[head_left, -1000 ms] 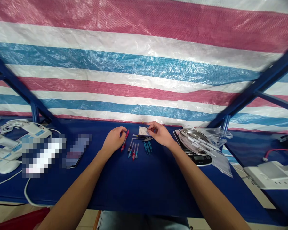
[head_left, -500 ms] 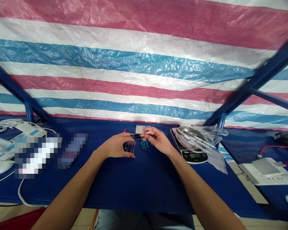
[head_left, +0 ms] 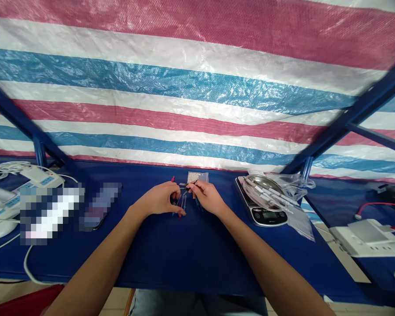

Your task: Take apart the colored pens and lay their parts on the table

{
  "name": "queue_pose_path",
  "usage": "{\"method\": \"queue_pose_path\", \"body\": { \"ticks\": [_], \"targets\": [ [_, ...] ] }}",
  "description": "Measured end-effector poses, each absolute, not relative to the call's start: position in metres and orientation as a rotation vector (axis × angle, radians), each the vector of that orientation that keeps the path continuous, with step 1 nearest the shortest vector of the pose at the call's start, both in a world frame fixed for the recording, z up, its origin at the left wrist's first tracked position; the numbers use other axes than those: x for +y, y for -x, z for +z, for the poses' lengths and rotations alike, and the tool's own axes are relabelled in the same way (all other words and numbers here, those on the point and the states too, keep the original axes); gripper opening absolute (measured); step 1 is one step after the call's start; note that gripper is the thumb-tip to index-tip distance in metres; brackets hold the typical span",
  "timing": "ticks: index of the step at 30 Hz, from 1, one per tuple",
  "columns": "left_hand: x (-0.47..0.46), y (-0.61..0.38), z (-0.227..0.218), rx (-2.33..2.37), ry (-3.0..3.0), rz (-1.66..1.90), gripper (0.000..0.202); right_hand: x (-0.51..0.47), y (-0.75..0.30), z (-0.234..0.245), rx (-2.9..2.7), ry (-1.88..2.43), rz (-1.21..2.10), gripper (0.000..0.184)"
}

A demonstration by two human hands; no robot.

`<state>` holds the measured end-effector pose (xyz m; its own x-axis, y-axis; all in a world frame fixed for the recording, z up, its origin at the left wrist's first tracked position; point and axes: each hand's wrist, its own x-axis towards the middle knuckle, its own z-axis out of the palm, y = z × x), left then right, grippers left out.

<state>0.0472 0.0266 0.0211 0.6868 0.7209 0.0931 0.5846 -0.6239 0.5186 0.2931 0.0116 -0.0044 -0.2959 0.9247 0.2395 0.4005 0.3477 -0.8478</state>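
My left hand (head_left: 161, 198) curves around several slim clear tubes with red and blue ends (head_left: 183, 202), which look like pens. Its thumb rests by their near ends, and a red tip (head_left: 173, 179) sticks out beyond the fingers. Between the thumb and fingertips of my right hand (head_left: 204, 193) is a thin dark stick (head_left: 191, 183), pinched close to the far ends of the tubes. Its exact kind cannot be made out. Teal slim pieces (head_left: 198, 203) lie under the right hand, mostly hidden by it. Behind the hands is a small clear bag of whitish bits (head_left: 197, 176).
A digital scale (head_left: 266, 215) with a metal bowl (head_left: 266, 184), white sticks and plastic bags stands on the right. Power strips (head_left: 46, 179) and cables are at the left, near a blurred phone (head_left: 102, 206). Another white power strip (head_left: 371, 239) sits far right. Striped sheeting (head_left: 197, 92) slopes behind the blue table (head_left: 191, 259).
My right hand has moved slightly left and down, closer to my left hand, bringing the dark stick to the tubes. It now covers more of the teal pieces. The left hand stays nearly in place.
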Motion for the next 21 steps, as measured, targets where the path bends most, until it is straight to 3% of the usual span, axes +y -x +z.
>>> {"method": "queue_pose_path", "body": {
  "ticks": [13,21],
  "targets": [
    [0.0297,-0.046,0.0136,1.021,-2.451,0.416,0.061,0.0198,-0.2954,-0.0031,-1.842,1.162,0.976,0.035],
    [0.0296,-0.0463,0.0137,1.016,-2.455,0.4,0.062,0.0213,-0.2941,-0.0008,-1.816,1.142,1.098,0.042]
  ]
}}
